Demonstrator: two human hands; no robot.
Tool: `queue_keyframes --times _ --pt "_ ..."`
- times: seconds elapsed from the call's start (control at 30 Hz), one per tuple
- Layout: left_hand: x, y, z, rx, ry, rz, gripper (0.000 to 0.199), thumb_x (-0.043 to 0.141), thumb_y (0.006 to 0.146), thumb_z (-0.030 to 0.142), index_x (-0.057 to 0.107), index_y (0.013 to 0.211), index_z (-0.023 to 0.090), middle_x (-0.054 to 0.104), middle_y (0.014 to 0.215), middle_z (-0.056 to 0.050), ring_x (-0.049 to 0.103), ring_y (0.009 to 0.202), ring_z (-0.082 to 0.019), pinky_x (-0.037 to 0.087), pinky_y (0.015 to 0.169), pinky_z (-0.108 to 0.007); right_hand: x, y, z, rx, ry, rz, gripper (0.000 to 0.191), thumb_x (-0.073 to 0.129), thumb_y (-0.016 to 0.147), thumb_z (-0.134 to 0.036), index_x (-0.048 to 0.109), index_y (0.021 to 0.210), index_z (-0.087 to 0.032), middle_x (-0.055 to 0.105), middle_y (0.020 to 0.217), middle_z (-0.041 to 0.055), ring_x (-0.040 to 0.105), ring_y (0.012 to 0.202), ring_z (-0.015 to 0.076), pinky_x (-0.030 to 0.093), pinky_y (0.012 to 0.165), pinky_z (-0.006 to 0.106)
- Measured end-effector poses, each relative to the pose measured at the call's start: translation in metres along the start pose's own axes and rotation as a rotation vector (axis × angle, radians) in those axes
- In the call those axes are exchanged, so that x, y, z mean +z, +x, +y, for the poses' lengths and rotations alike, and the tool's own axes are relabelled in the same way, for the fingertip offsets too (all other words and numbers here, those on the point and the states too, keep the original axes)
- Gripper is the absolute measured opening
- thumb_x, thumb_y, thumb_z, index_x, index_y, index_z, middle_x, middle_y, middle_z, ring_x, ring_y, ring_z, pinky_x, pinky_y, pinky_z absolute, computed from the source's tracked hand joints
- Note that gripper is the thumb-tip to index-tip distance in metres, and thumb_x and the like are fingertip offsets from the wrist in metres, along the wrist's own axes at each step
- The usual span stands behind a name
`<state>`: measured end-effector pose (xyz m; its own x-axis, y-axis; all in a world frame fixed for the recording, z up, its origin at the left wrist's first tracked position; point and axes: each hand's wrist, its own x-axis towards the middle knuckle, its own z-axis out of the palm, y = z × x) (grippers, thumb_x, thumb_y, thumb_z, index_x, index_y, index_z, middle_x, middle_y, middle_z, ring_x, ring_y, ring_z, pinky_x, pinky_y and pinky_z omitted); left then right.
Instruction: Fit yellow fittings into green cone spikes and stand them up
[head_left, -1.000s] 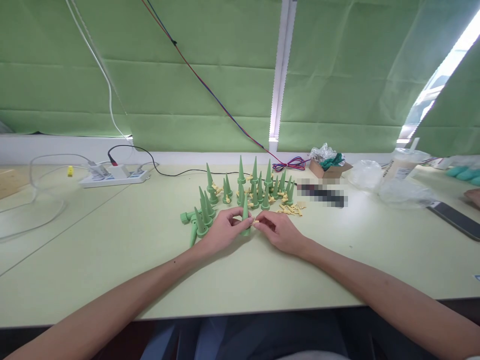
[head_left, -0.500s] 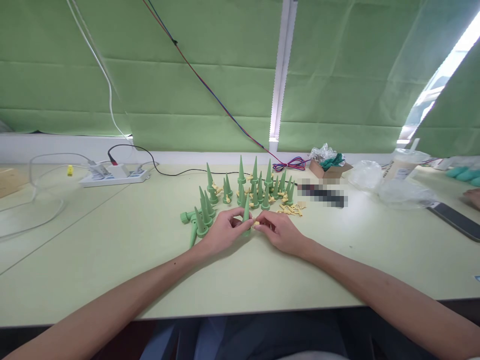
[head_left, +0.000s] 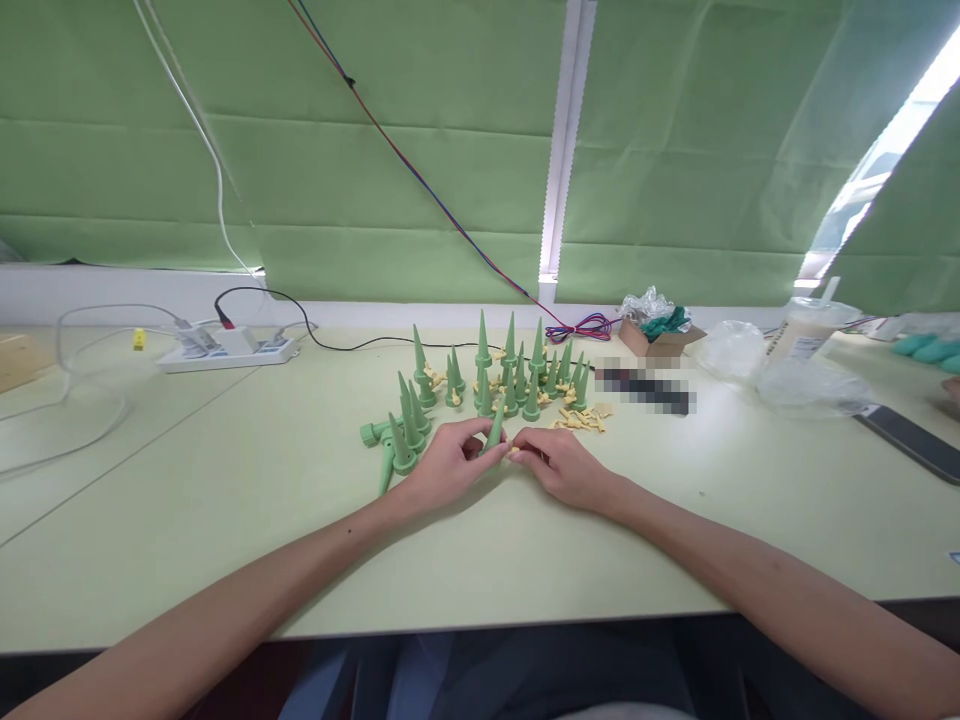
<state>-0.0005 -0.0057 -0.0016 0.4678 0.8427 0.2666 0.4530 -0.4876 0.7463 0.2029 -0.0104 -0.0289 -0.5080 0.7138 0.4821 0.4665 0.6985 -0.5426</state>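
My left hand is closed round a green plastic spike, its point up and leaning a little to the right. Against the spike's right side, my right hand pinches a small yellow plastic piece, mostly hidden by the fingertips. Behind both hands stand several more green spikes, many with yellow pieces at their bases. Loose yellow pieces lie in a pile beyond my right hand. To the left, a green spike with a side cap lies on its side near upright ones.
A white power strip with cables lies at the back left. Along the back right are a cardboard box, plastic bags, a lidded cup and a dark phone. Part of another person's hand shows at the right edge.
The green spike in my left hand has tilted slightly to the right and dropped a little. My right hand keeps its pinch on the yellow piece beside it.
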Motion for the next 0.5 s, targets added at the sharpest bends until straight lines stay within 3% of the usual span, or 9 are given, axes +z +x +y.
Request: queue_keyframes --times 0.3,0.5 --pt "-0.0001 0.0011 -0.0021 0.025 0.072 0.007 0.025 0.053 0.09 0.038 0.058 0.079 0.017 0.036 0.056 0.006 0.03 0.052 -0.009 0.022 0.049 -0.023 -0.001 0.0023 0.0007 0.018 0.022 -0.012 0.023 0.049 0.099 -0.028 0.063 0.084 -0.018 0.061 0.07 0.0001 0.05 0.06 0.0127 0.037 0.061 0.025" --pt "0.0014 0.0019 -0.0056 0.092 0.138 0.005 0.029 0.052 0.091 0.039 0.052 0.072 0.017 0.039 0.061 0.004 0.032 0.055 -0.01 0.025 0.051 -0.023 -0.0007 0.0035 -0.0043 0.133 0.057 0.152 0.023 0.05 0.098 -0.037 0.064 0.101 -0.019 0.062 0.069 0.0 0.052 0.059 0.0134 0.041 0.06 0.026"
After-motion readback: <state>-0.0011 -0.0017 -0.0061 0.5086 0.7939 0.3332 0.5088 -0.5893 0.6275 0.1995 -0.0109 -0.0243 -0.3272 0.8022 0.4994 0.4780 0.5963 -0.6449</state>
